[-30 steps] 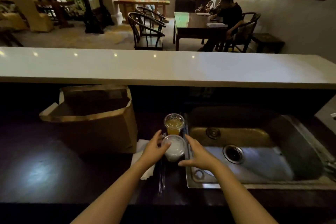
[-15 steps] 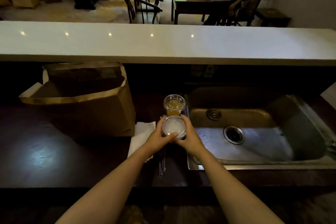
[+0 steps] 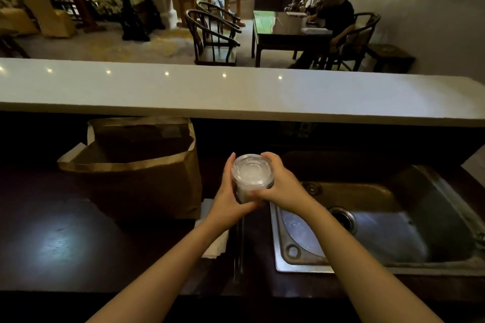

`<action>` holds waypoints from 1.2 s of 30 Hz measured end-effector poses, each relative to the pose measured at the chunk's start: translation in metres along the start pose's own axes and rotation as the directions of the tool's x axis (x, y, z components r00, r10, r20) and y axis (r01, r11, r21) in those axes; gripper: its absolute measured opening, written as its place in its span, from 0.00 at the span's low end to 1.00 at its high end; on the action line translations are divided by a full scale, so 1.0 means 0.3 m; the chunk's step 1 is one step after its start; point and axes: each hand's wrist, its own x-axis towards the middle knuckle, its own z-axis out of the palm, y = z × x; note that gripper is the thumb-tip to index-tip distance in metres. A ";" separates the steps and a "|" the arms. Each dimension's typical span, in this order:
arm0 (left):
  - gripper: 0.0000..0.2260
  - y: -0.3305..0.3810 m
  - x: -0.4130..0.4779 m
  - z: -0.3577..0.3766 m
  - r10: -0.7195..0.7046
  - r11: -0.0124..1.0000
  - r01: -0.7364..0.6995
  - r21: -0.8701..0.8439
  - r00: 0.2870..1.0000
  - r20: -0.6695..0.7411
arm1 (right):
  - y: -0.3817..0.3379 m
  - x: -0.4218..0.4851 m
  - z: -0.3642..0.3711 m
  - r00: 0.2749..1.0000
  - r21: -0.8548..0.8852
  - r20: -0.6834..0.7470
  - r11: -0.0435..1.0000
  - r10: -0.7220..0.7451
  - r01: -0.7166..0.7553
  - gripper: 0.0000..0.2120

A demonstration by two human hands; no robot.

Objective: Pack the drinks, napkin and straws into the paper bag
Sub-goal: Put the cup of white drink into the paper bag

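A clear plastic cup with a milky white drink (image 3: 251, 176) and a domed lid is lifted above the dark counter. My left hand (image 3: 228, 193) grips its left side and my right hand (image 3: 279, 186) grips its right side. The brown paper bag (image 3: 147, 178) stands open at the left of the cup. A white napkin (image 3: 216, 242) lies on the counter under my left forearm. Clear straws (image 3: 239, 252) lie beside it, hard to make out. The orange drink is hidden behind the raised cup and my hands.
A steel sink (image 3: 294, 252) lies to the right of my hands. A white bar top (image 3: 236, 92) overhangs the back of the dark counter (image 3: 57, 241). Beyond it stand tables and chairs, with people seated.
Both hands closed on the white drink and lifted it off the counter. It now covers the orange drink that stood behind it.
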 end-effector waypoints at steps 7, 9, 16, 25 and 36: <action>0.47 0.224 0.038 -0.081 0.116 0.993 -0.120 -0.006 0.972 -0.205 | -0.293 0.060 -0.121 0.990 -0.245 0.081 0.961 -0.115 0.131 0.45; 0.48 0.271 0.052 -0.120 0.145 0.989 -0.143 0.027 0.967 -0.211 | -0.375 0.084 -0.158 0.967 -0.336 0.198 0.916 -0.160 0.220 0.47; 0.47 0.403 0.060 -0.273 0.161 0.984 -0.134 0.119 0.954 -0.253 | -0.632 0.199 -0.233 0.856 -0.480 0.466 0.749 -0.224 0.457 0.41; 0.47 0.447 0.013 -0.463 0.173 0.972 -0.121 0.202 0.949 -0.262 | -0.804 0.302 -0.175 0.690 -0.428 0.695 0.654 -0.202 0.623 0.44; 0.29 0.398 0.011 -0.827 0.101 0.826 -0.001 0.563 0.984 -0.146 | -0.837 0.489 0.031 0.642 -0.439 0.705 0.527 -0.301 0.728 0.43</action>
